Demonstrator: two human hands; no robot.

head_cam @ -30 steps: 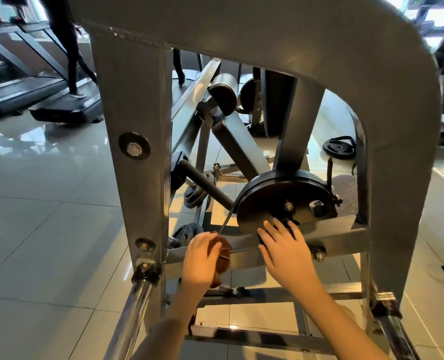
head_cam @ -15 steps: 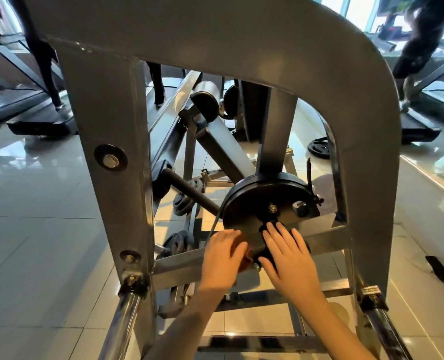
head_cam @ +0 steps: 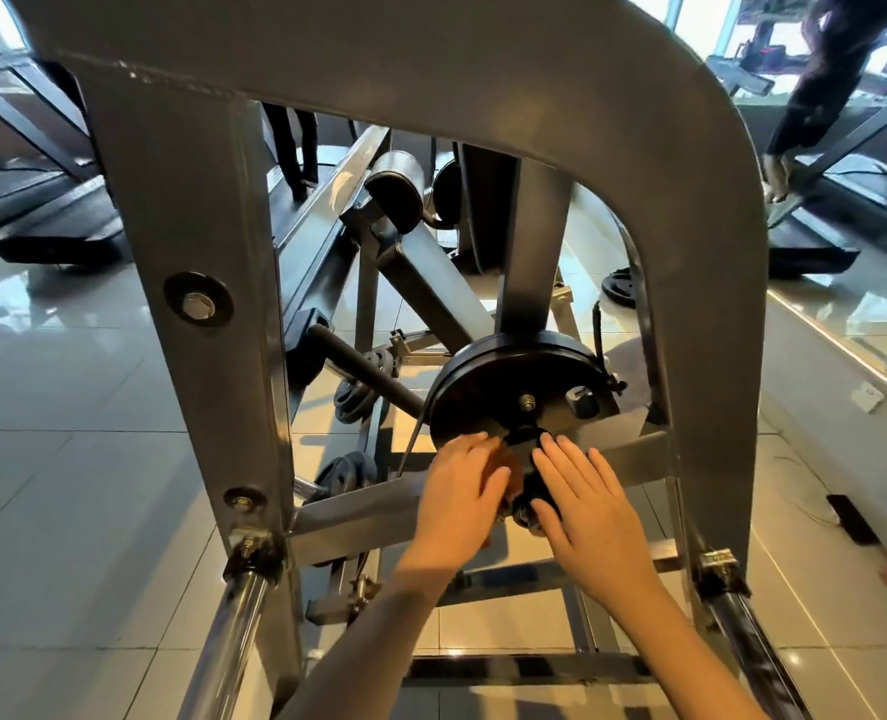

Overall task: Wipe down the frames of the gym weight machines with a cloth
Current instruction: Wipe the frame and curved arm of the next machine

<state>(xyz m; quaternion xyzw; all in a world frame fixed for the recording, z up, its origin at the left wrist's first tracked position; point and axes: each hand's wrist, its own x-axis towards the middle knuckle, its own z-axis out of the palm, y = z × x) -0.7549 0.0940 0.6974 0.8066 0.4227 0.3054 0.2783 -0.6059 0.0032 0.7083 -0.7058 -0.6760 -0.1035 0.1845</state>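
Observation:
The grey steel frame (head_cam: 431, 59) of a weight machine arches over the view. Its lower crossbar (head_cam: 358, 517) runs behind my hands. My left hand (head_cam: 462, 496) holds a small brown cloth (head_cam: 510, 467) against the crossbar, just below the black round disc (head_cam: 498, 376). Most of the cloth is hidden under my palm. My right hand (head_cam: 581, 504) lies with straight fingers on the crossbar and the black hub beside the cloth, holding nothing.
Chrome rails (head_cam: 223, 636) run down at both lower corners. Weight plates (head_cam: 363, 387) hang inside the frame, and another lies on the tiled floor (head_cam: 619, 285). Treadmills (head_cam: 41, 226) stand at the left and right, with a person (head_cam: 836, 70) on the right one.
My left hand has slid the cloth to the right along the crossbar, from near the left upright to under the black disc beside my right hand. The right hand has stayed put.

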